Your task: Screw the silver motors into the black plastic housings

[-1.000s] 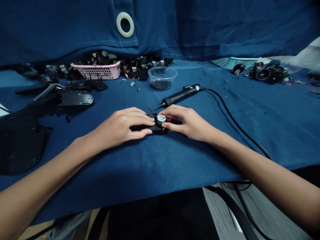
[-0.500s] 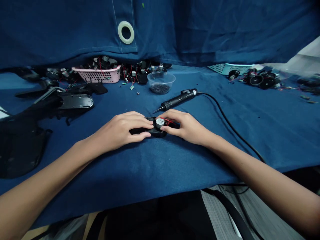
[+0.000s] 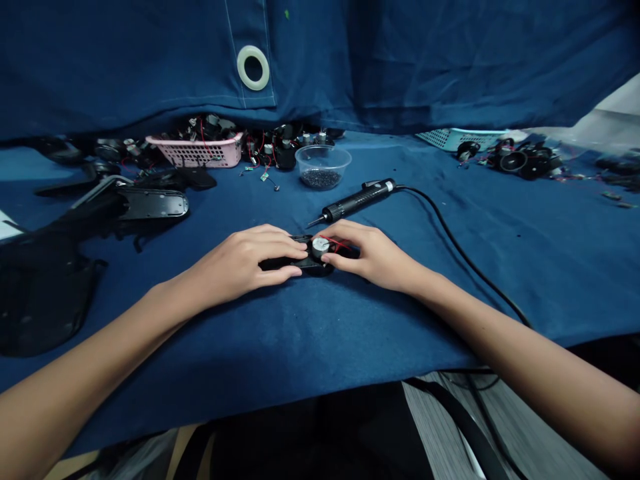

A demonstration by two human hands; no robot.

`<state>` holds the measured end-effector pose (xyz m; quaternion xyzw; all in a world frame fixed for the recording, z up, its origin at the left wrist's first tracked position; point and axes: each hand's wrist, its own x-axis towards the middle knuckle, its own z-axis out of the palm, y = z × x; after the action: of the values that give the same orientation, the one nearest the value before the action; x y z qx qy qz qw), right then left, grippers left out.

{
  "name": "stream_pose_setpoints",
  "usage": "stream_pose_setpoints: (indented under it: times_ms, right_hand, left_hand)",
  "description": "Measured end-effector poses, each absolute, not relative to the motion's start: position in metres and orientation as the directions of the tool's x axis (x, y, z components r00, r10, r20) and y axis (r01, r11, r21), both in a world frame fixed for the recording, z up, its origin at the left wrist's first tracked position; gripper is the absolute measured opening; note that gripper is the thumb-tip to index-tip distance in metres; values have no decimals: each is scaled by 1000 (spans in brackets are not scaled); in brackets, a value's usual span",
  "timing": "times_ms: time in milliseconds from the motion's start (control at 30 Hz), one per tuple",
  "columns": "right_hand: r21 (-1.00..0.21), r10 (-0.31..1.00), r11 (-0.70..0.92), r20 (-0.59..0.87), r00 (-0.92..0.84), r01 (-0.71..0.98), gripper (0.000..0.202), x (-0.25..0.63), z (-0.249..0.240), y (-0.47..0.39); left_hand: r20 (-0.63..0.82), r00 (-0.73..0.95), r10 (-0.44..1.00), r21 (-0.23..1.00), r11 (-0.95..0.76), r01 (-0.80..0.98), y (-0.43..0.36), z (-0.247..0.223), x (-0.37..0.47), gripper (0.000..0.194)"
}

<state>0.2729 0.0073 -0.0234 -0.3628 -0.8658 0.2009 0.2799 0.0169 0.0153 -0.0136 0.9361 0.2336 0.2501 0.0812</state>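
Note:
A small round silver motor [image 3: 320, 247] with red wires sits at the middle of a black plastic housing [image 3: 313, 267] lying on the blue cloth. My right hand [image 3: 357, 250] pinches the motor between thumb and fingers. My left hand [image 3: 267, 253] is closed over the left part of the housing, with the thumb along its near edge and the fingers across its top. Much of the housing is hidden beneath both hands. Just beyond them lies a black electric screwdriver [image 3: 357, 201], its bit pointing left toward the housing.
A clear plastic bowl [image 3: 323, 160] of small dark screws stands behind the screwdriver. A pink basket [image 3: 205, 155] of wired parts and black plastic pieces [image 3: 150, 202] lie to the left. At the back right are a teal basket [image 3: 460, 139] and dark parts [image 3: 525, 160]. The screwdriver cable [image 3: 460, 250] runs right.
Both hands keep their hold on the motor and housing. Only a very slight shift of the whole view shows.

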Motion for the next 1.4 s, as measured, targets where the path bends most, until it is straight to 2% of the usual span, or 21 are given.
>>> stream_pose_setpoints:
  times_ms: [400,733,933,1400]
  right_hand:
    - [-548,738,660,343,-581,514,27,272,-22,6]
    - [-630,792,585,310,-526,511,35,268,-24,3]
    - [-629,795,584,313,-521,513,35,268,-25,3]
    - [-614,800,578,296,-522,538,34,267,-21,1]
  left_hand:
    - [446,760,473,282,-880,383,15,-16,17,29]
    - [426,772,472,268,-881,390,15,-17,14,31]
    - [347,802,486,251,-872,419,14,-15,10,38]
    - [353,801,484,240,-874,423,13,-16,11,34]
